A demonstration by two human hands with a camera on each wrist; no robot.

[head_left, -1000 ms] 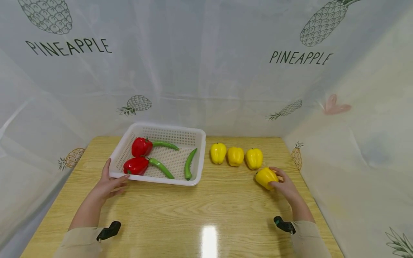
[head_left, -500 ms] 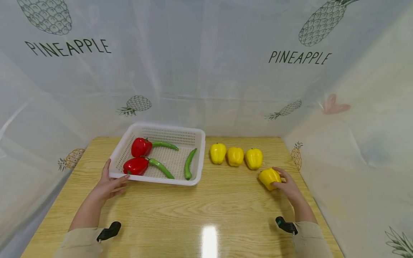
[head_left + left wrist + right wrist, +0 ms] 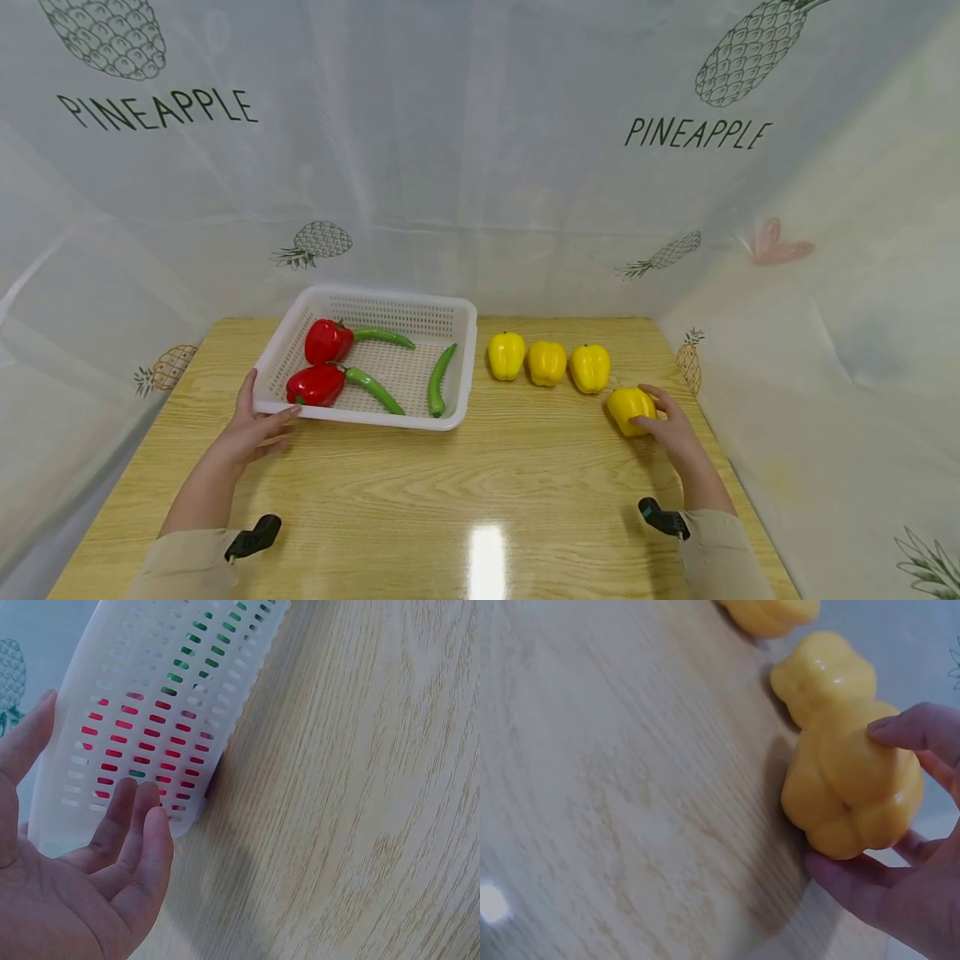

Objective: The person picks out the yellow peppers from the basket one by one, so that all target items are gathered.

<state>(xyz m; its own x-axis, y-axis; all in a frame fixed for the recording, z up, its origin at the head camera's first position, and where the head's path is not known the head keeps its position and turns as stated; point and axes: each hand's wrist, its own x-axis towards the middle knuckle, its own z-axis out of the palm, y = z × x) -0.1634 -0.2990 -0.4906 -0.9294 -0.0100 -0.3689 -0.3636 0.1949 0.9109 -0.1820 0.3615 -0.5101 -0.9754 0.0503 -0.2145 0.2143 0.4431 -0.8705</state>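
My right hand (image 3: pixel 675 429) grips a yellow bell pepper (image 3: pixel 630 411) near the table's right side, with thumb and fingers on opposite sides of it. In the right wrist view the held pepper's lobed end faces the camera; whether it touches the table I cannot tell. My left hand (image 3: pixel 247 433) rests at the near-left corner of a white perforated basket (image 3: pixel 390 422), its loosely extended fingers (image 3: pixel 154 847) against the basket's front wall and the thumb along the side. Two red bell peppers (image 3: pixel 328 342) and three long green chili peppers (image 3: pixel 375 391) lie in the basket.
Three more yellow bell peppers (image 3: pixel 547 364) stand in a row right of the basket, along the back of the wooden table (image 3: pixel 450 492). A printed plastic sheet (image 3: pixel 480 183) hangs behind and on both sides.
My right hand has shifted slightly to the right with the yellow bell pepper, which has turned more upright. The left hand and basket have stayed put.
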